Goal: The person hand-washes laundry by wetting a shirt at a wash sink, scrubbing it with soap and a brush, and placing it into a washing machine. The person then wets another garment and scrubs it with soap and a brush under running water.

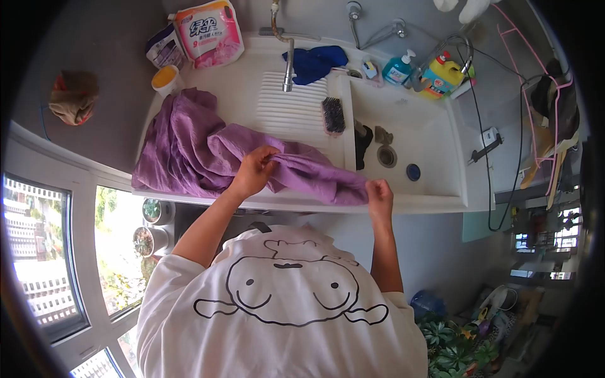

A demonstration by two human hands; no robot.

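Note:
A purple cloth garment (189, 148) lies bunched over the left half of the white laundry sink and stretches right along its front edge. My left hand (254, 169) pinches the fabric near the middle. At the right end of the stretched part, my right hand (379, 196) is closed on the cloth's edge. Between the two hands the fabric is drawn out in folds. Behind it is the ribbed washboard (291, 107), with a scrub brush (333, 116) lying at its right side.
The sink basin (435, 135) at right holds a dark cloth (362, 145), a drain and a round blue lid (413, 172). A faucet (288, 66) hangs over the washboard. Along the back stand a detergent bag (209, 34), blue cloth (318, 63), soap bottle (397, 69) and yellow bottle (442, 75).

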